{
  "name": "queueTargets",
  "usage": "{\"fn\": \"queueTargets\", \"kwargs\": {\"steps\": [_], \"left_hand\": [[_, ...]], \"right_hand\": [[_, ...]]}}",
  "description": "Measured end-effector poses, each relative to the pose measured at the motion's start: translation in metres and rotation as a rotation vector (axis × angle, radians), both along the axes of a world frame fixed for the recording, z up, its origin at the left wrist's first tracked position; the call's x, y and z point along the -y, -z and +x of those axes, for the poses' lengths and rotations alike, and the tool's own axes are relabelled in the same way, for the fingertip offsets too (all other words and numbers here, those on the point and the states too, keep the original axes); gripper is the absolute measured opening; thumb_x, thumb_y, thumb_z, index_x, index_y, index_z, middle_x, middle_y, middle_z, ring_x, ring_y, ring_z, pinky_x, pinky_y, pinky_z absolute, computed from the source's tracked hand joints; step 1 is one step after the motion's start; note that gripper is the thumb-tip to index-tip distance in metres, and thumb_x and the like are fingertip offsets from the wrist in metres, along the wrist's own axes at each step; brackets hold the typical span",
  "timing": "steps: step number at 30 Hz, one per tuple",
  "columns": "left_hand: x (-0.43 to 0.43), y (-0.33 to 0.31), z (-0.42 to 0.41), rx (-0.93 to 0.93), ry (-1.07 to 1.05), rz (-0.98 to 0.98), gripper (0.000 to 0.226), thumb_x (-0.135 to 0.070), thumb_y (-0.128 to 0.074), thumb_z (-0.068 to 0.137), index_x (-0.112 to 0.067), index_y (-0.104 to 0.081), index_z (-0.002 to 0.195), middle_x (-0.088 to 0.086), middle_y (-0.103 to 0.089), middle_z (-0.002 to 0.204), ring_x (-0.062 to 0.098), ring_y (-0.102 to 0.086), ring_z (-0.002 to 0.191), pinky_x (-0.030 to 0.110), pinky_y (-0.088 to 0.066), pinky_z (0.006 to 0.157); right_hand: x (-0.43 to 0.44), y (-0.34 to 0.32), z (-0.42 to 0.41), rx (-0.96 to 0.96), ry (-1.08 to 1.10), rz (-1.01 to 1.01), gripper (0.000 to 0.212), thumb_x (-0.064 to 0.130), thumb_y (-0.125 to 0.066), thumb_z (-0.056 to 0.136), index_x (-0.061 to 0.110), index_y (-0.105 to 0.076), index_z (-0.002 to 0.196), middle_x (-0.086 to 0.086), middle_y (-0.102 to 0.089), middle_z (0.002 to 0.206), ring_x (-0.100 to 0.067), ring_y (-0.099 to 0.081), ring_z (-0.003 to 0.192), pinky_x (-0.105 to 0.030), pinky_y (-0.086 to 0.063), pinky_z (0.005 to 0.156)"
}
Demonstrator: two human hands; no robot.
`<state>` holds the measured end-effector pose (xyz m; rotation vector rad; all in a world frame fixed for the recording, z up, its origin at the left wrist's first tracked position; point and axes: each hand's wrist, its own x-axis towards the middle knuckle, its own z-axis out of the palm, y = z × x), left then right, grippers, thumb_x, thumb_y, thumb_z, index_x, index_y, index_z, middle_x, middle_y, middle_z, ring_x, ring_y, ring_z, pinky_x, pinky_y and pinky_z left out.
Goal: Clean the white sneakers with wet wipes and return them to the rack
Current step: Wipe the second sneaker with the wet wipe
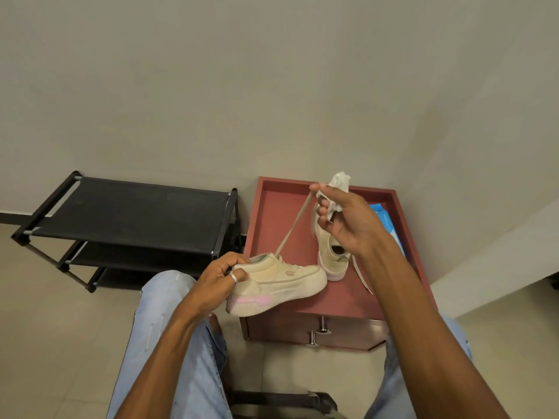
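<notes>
The left hand (222, 275) gripped the heel of one white sneaker (281, 282), fingers curled over the collar and thumb against its side, holding it above the near edge of the red table (272, 213). A pink patch showed on the sole just below that hand. From the shoe's eyelets a lace (295, 225) ran up taut to the right hand (348, 219), which pinched its end between thumb and forefinger while its other fingers closed round a crumpled wet wipe (338, 181). Beneath the right hand the second sneaker (331, 258) lay on the table, its opening facing up. A blue wipes pack (385, 220) showed just beyond the right wrist. The black shoe rack (130, 213) stood well to the left of the left hand.
</notes>
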<state>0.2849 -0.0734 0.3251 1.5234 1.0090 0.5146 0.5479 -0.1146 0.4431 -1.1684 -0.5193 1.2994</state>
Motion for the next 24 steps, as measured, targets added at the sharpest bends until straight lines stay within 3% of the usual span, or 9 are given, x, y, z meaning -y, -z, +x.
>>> {"fn": "queueTargets", "kwargs": {"steps": [3,5,7,10,13,17,21,24], "left_hand": [[-0.001,0.001,0.000,0.001,0.011,0.007,0.029,-0.005,-0.053,0.094,-0.025,-0.070,0.107,-0.009,-0.061,0.120,0.012,-0.060,0.110,0.026,-0.052,0.083],[-0.001,0.001,0.000,0.002,0.017,-0.020,0.033,-0.005,-0.051,0.096,-0.029,-0.069,0.111,-0.015,-0.058,0.127,0.012,-0.058,0.116,0.035,-0.054,0.093],[-0.001,0.002,-0.001,0.009,0.018,-0.058,0.030,-0.010,-0.052,0.097,-0.030,-0.068,0.111,-0.018,-0.056,0.132,0.014,-0.057,0.118,0.044,-0.055,0.097],[-0.001,0.000,-0.003,0.032,0.007,-0.131,0.033,-0.025,-0.054,0.093,-0.042,-0.065,0.119,-0.013,-0.060,0.130,0.017,-0.061,0.115,0.051,-0.058,0.091],[0.002,-0.003,-0.001,0.045,0.009,-0.200,0.034,-0.024,-0.051,0.100,-0.046,-0.061,0.123,-0.007,-0.063,0.126,0.020,-0.064,0.113,0.053,-0.058,0.089],[0.005,-0.008,0.002,0.044,0.000,-0.242,0.025,-0.029,-0.047,0.105,-0.047,-0.061,0.116,-0.004,-0.067,0.120,0.023,-0.066,0.109,0.056,-0.058,0.088],[0.007,-0.011,0.001,0.061,-0.015,-0.260,0.018,-0.038,-0.047,0.104,-0.048,-0.060,0.111,-0.002,-0.064,0.122,0.025,-0.065,0.111,0.056,-0.060,0.081],[0.008,-0.013,0.000,0.066,-0.033,-0.277,0.018,-0.038,-0.048,0.104,-0.045,-0.057,0.117,-0.001,-0.061,0.126,0.026,-0.064,0.112,0.053,-0.061,0.079]], "right_hand": [[-0.021,0.007,-0.007,0.278,-0.007,-0.101,0.023,0.021,-0.067,0.091,0.003,-0.071,0.105,-0.004,-0.064,0.072,-0.014,-0.059,0.063,-0.025,-0.051,0.061],[-0.019,0.018,-0.016,0.517,-0.038,-0.205,0.017,0.023,-0.065,0.091,0.007,-0.071,0.093,-0.008,-0.070,0.076,-0.016,-0.062,0.064,-0.029,-0.049,0.062],[-0.006,0.030,-0.022,0.595,0.003,-0.222,0.015,0.021,-0.062,0.093,0.011,-0.070,0.086,-0.007,-0.070,0.076,-0.014,-0.063,0.063,-0.025,-0.051,0.057],[0.032,0.042,-0.027,0.551,0.118,-0.214,0.017,0.027,-0.064,0.093,0.010,-0.068,0.094,-0.005,-0.072,0.080,-0.010,-0.066,0.062,-0.021,-0.053,0.055],[0.074,0.064,-0.037,0.470,0.126,-0.279,0.026,0.034,-0.068,0.090,0.011,-0.065,0.103,-0.008,-0.074,0.089,-0.011,-0.067,0.062,-0.026,-0.051,0.055],[0.100,0.084,-0.049,0.248,0.096,-0.345,0.035,0.045,-0.064,0.090,0.016,-0.065,0.110,-0.003,-0.075,0.092,-0.011,-0.067,0.068,-0.030,-0.048,0.060],[0.088,0.087,-0.055,0.081,0.177,-0.287,0.034,0.043,-0.054,0.096,0.014,-0.063,0.114,-0.005,-0.074,0.095,-0.013,-0.066,0.068,-0.026,-0.045,0.050],[0.081,0.092,-0.068,0.179,0.165,-0.318,0.033,0.041,-0.047,0.100,0.016,-0.062,0.117,-0.006,-0.073,0.097,-0.016,-0.067,0.075,-0.023,-0.046,0.046]]}}
